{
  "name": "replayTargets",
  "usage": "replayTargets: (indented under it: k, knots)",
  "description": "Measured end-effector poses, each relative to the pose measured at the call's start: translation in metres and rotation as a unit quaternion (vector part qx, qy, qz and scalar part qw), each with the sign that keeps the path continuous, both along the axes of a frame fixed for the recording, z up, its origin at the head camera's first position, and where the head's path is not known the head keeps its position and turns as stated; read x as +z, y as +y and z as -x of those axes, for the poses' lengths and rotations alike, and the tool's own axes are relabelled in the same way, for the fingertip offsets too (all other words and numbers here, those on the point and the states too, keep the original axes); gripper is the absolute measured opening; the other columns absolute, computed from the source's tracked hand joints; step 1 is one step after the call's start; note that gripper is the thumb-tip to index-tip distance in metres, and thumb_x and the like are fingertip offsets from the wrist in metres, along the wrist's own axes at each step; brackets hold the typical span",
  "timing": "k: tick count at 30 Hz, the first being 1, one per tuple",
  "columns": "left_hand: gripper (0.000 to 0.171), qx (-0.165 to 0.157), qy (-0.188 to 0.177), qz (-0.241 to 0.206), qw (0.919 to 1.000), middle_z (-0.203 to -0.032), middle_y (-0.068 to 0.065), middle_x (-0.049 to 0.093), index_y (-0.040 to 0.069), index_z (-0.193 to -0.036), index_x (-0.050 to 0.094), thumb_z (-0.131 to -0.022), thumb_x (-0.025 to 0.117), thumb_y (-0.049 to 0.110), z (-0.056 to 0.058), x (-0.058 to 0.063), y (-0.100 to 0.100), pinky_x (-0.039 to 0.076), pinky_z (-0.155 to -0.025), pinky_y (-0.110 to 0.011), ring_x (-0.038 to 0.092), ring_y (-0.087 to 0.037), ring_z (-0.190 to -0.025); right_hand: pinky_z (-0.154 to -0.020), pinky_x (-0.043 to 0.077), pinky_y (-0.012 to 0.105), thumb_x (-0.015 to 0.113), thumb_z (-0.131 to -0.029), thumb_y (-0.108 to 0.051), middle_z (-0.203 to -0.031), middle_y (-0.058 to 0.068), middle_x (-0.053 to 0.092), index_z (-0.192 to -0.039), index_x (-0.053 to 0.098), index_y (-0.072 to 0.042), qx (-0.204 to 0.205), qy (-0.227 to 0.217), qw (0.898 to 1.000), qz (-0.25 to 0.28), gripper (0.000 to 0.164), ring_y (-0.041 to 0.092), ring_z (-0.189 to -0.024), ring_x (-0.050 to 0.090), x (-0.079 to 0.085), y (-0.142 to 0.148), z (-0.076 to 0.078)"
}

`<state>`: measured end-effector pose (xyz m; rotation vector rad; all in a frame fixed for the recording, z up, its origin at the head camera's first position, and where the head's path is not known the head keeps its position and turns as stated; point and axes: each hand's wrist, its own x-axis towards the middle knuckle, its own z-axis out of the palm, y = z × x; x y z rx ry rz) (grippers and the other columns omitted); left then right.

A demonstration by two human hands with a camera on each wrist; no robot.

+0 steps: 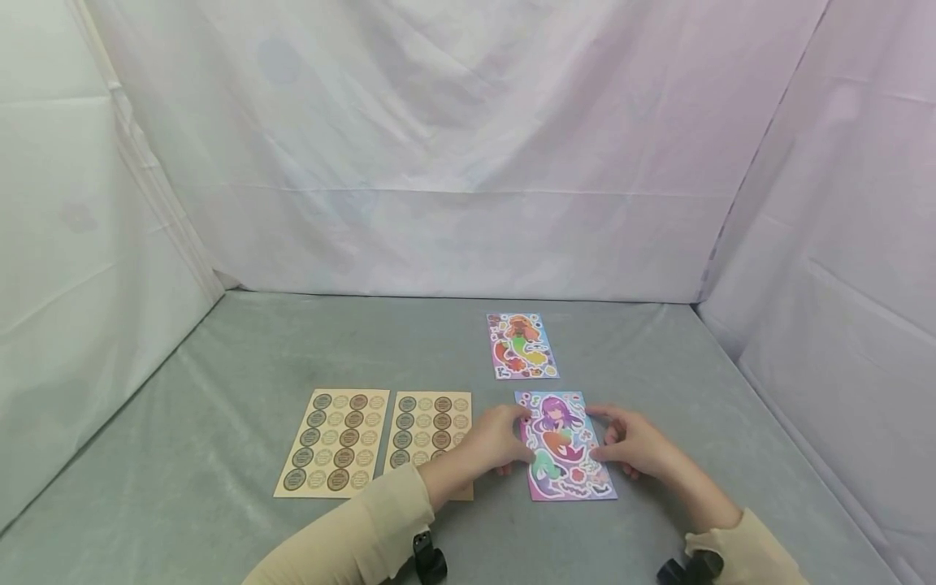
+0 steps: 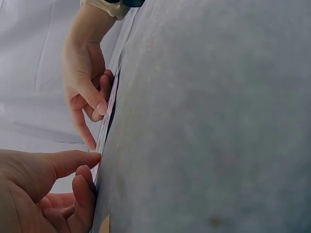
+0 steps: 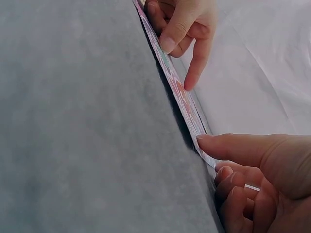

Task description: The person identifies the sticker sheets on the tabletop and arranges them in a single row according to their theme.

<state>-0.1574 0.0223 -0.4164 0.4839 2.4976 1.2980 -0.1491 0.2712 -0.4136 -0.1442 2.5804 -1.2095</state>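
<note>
A purple-blue sticker sheet [image 1: 561, 445] with a purple-haired mermaid lies in front of me, right of centre. My left hand [image 1: 500, 439] holds its left edge, thumb on top of the margin and index finger farther up. At the right edge, my right hand [image 1: 638, 443] grips it likewise, the remaining fingers curled under beside the sheet. Seen nearly edge-on in the right wrist view, the sheet [image 3: 172, 77] shows a dark shadow along its near side. Behind it lies a second mermaid sticker sheet [image 1: 522, 347], with orange and green figures, untouched.
Two tan sheets of round stickers lie to the left: one full in view [image 1: 332, 443], the other [image 1: 420, 404] partly covered by my left hand and forearm. Grey cloth [image 1: 329, 341] covers the table, and white fabric walls [image 1: 468, 236] enclose its back and sides.
</note>
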Motion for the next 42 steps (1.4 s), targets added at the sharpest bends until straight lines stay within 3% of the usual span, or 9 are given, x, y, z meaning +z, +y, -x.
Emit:
replayTargets:
  k: [11, 19, 32, 42]
  knots:
    - [0.065, -0.009, -0.042, -0.029, 0.9987, -0.055, -0.007, 0.055, 0.002, -0.133, 0.054, -0.073, 0.081, 0.005, 0.003, -0.001, -0.006, 0.044, -0.034, -0.027, 0.051, -0.015, -0.037, -0.041, 0.038, 0.026, 0.081, -0.076, -0.017, -0.069, 0.005, 0.053, -0.138, 0.047, -0.003, -0.011, -0.017, 1.0, -0.004, 0.072, 0.014, -0.047, 0.044, 0.001, 0.001, 0.001]
    - [0.063, -0.027, -0.059, -0.036, 0.9972, -0.059, -0.006, 0.056, 0.003, -0.133, 0.054, -0.075, 0.08, 0.008, 0.004, 0.001, -0.009, 0.044, -0.036, -0.026, 0.052, -0.015, -0.038, -0.042, 0.04, 0.027, 0.078, -0.079, -0.018, -0.07, 0.005, 0.054, -0.139, 0.043, 0.002, 0.02, -0.02, 1.0, 0.009, 0.072, 0.016, -0.05, 0.048, 0.006, 0.003, 0.001]
    - [0.063, -0.042, -0.074, -0.049, 0.9952, -0.066, -0.006, 0.057, 0.005, -0.135, 0.052, -0.078, 0.078, 0.012, 0.004, 0.003, -0.013, 0.047, -0.04, -0.027, 0.056, -0.017, -0.044, -0.052, 0.046, 0.031, 0.072, -0.084, -0.015, -0.082, 0.007, 0.057, -0.139, 0.041, 0.004, 0.023, -0.009, 1.0, 0.012, 0.066, 0.021, -0.062, 0.053, 0.015, 0.002, 0.001]
    - [0.059, -0.045, -0.079, -0.056, 0.9943, -0.067, -0.008, 0.059, 0.007, -0.135, 0.054, -0.081, 0.076, 0.018, 0.006, 0.007, -0.015, 0.045, -0.042, -0.026, 0.057, -0.018, -0.046, -0.06, 0.049, 0.035, 0.069, -0.087, -0.017, -0.09, 0.009, 0.057, -0.14, 0.043, 0.0, -0.009, -0.005, 1.0, 0.003, 0.062, 0.023, -0.068, 0.055, 0.022, -0.006, 0.005]
